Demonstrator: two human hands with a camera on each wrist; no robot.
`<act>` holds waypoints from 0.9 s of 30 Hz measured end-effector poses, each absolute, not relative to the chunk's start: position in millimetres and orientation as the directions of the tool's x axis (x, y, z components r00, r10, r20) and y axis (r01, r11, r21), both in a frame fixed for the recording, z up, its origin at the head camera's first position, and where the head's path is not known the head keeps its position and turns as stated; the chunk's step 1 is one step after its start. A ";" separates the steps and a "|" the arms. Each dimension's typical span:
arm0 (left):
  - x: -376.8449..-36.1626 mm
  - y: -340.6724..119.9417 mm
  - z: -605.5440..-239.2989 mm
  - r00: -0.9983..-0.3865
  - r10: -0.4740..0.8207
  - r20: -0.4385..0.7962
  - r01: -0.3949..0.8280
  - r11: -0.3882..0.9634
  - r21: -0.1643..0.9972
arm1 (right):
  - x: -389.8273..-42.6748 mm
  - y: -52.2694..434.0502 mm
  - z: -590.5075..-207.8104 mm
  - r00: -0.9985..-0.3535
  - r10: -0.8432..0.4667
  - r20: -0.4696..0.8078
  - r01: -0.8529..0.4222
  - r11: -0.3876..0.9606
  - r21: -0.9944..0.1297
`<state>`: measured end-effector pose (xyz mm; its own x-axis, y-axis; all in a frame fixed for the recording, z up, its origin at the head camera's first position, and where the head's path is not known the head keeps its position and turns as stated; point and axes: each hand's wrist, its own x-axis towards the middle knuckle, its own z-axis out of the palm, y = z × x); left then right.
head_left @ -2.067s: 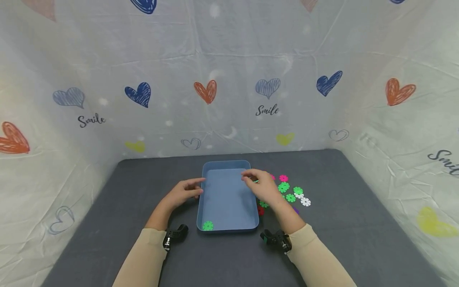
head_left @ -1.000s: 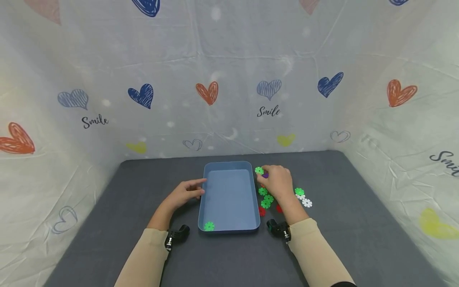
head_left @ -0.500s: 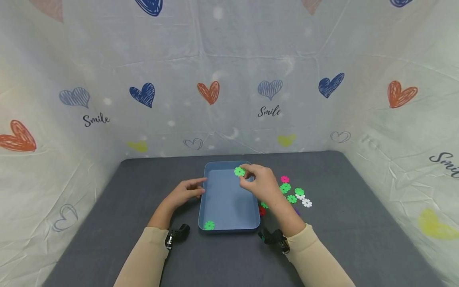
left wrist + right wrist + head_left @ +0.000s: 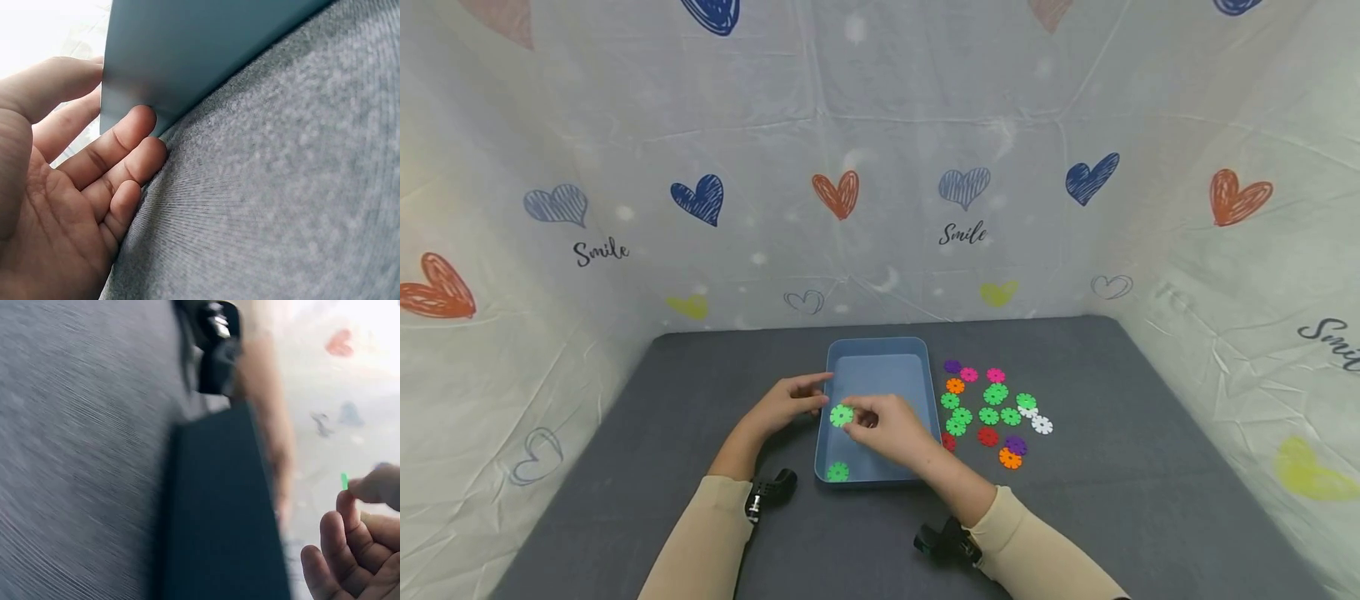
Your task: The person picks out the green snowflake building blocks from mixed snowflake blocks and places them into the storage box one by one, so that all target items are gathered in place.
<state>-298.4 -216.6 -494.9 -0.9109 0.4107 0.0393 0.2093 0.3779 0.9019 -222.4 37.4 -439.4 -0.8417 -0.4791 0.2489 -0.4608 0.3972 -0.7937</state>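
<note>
My right hand (image 4: 891, 429) pinches a green notched plastic disc (image 4: 841, 416) between thumb and fingertips, over the left side of a blue tray (image 4: 934, 417). In the right wrist view the disc (image 4: 344, 481) shows edge-on at the fingertips, above the tray's blurred dark wall (image 4: 219, 506). Another green disc (image 4: 838, 472) lies in the tray's near left corner. My left hand (image 4: 782, 406) rests at the tray's left side with relaxed fingers. The left wrist view has its fingertips (image 4: 144, 119) against the outer wall (image 4: 181, 56), low by the cloth.
Right of the tray, loose discs lie scattered: several green (image 4: 988, 416), pink (image 4: 996, 375), white (image 4: 1042, 424), red (image 4: 988, 437), orange (image 4: 1011, 458) and purple (image 4: 952, 367). Grey cloth (image 4: 700, 375) covers the table. A heart-printed curtain (image 4: 880, 250) hangs behind and at both sides.
My right hand went to the discs beyond the tray's right side, picked up a green one and carried it left and nearer, over the tray. The left hand has stayed at the tray's side.
</note>
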 end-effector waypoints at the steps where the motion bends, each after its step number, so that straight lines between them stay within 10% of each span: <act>1: -298.5 -216.7 -495.3 -0.912 0.409 0.037 0.207 0.380 0.901 | -222.0 34.7 -442.7 -0.844 -0.482 0.234 -0.453 0.409 -0.792; 27: -279.2 -208.6 -464.3 -0.904 0.427 0.032 0.196 0.348 0.917 | -228.2 24.1 -479.7 -0.857 -0.506 0.100 -0.438 0.610 -0.661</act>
<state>-279.2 -208.6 -464.3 -0.9037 0.4269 0.0316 0.1962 0.3476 0.9169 -228.2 24.1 -479.7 -0.8566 -0.5061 0.1003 -0.4376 0.6097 -0.6608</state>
